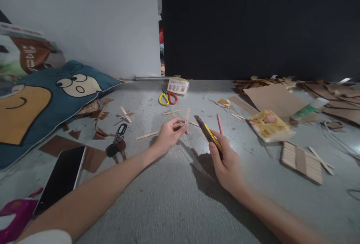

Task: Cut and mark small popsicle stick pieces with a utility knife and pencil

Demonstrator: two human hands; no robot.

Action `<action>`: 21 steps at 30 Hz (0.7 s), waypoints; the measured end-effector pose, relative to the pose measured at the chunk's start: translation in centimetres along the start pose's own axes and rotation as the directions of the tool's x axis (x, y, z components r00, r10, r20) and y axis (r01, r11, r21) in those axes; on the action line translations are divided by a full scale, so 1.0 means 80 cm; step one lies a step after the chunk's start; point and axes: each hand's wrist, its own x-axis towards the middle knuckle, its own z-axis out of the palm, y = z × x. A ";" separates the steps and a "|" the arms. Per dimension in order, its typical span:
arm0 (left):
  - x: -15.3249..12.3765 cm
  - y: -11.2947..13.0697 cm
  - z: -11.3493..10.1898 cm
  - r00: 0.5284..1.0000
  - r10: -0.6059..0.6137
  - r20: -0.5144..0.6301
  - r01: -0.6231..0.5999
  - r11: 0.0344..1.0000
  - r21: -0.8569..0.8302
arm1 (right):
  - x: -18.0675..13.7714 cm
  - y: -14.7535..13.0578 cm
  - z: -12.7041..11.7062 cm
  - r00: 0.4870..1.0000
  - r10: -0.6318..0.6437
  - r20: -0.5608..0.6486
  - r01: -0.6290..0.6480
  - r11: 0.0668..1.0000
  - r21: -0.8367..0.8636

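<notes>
A pale wooden stick (187, 115) stands tilted near the middle of the view, pinched between the thumb and fingers of the left hand (169, 133), which is closed around its lower end. The right hand (225, 158) is wrapped around a yellow-and-black utility knife (209, 133), thumb along the handle; its bared blade points away to the left, just beside the stick, with a gap between them.

Around the hands, one loose stick (146, 135) lies on the grey tabletop (157, 206) left of the left hand, and another short stick (171, 112) lies beyond it. Farther out are the scissors (169, 97) with one yellow and one red handle, next to a pale packet (178, 86). A pink rod (219, 124) lies just beyond the right hand.

To the left lie crossed sticks (125, 115), a bunch of keys (120, 145), brown scraps and a dark-screened phone (60, 176) partly over a brown sheet (95, 158), with a blue cushion (63, 101) bearing cartoon faces behind. To the right are a yellow packet (270, 125), a green-and-white glue stick (309, 109), cardboard (267, 95) and a banded bundle of sticks (301, 162).
</notes>
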 end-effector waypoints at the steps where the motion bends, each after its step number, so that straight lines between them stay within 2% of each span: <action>1: 0.000 0.000 0.000 1.000 0.006 0.003 -0.006 1.000 0.003 | 0.000 -0.001 0.000 1.000 -0.005 0.003 0.005 1.000 -0.003; 11: -0.009 0.005 0.002 0.995 0.086 -0.056 -0.076 0.984 0.160 | -0.008 -0.005 -0.004 0.987 -0.136 0.089 0.138 0.990 -0.021; 14: -0.010 0.005 0.003 0.991 0.114 -0.069 -0.100 0.978 0.183 | -0.010 -0.004 -0.002 0.980 -0.185 0.071 0.187 0.982 -0.018; 21: -0.014 0.005 0.006 0.986 0.160 -0.042 -0.145 0.958 0.247 | -0.011 -0.005 -0.002 0.982 -0.176 0.074 0.176 0.984 0.004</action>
